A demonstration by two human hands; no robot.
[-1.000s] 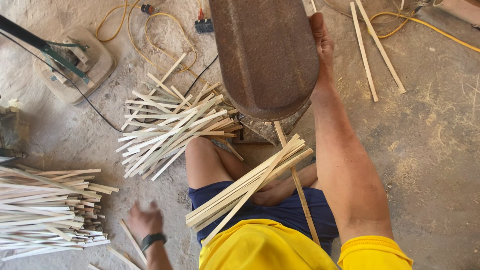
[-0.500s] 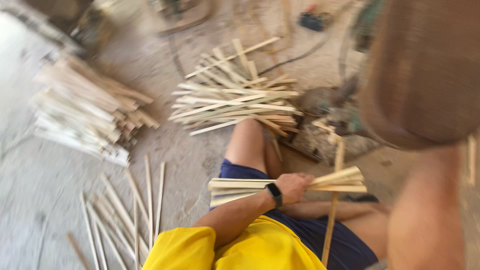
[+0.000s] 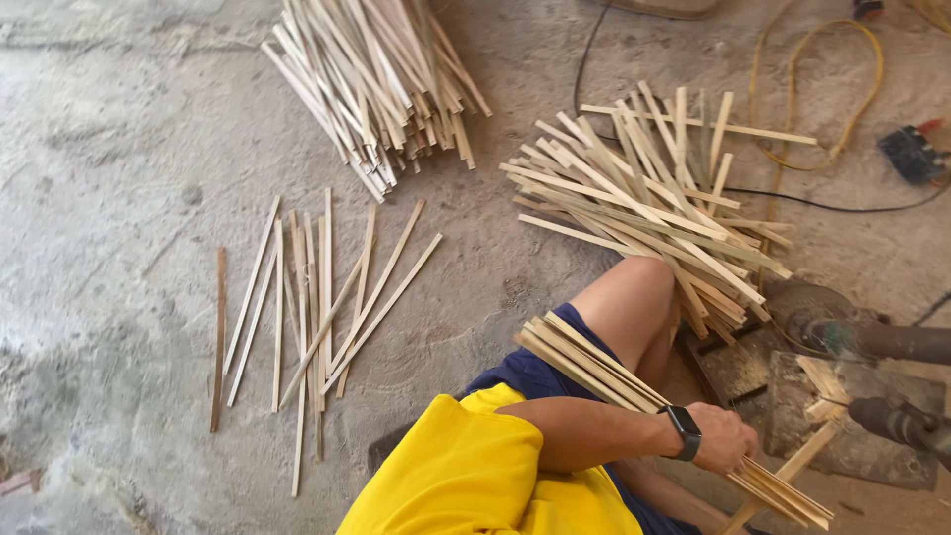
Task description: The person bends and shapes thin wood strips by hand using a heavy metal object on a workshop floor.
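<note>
The bundle (image 3: 594,369) is a sheaf of thin, flat, pale wood strips, straight-edged and splintery at the ends, lying slantwise across the person's lap from above the knee (image 3: 634,297) down toward the lower right; the left hand (image 3: 723,438), with a dark watch (image 3: 684,433) on its wrist, is curled shut over the strips near their lower end, fingers wrapped round the sheaf; the right hand is not in view. Ahead of the knee a loose heap (image 3: 644,198) of the same strips lies crisscrossed and fanned; a tighter stack (image 3: 381,74) lies at the top, its strips roughly parallel; on the left a scatter (image 3: 307,297) of single strips lies nearly side by side, one darker and browner than the rest. The floor (image 3: 119,198) is rough grey concrete, pitted, dusty and cracked; a yellow cord (image 3: 832,89) loops across it at upper right beside a thin black cable (image 3: 832,206) and a small dark plug box (image 3: 911,154). At right a grimy metal machine (image 3: 852,337) with dull round shafts sits just beside the bundle's lower end, whether touching it I cannot tell; the shirt (image 3: 466,466) is bright yellow, the shorts (image 3: 525,376) dark blue.
</note>
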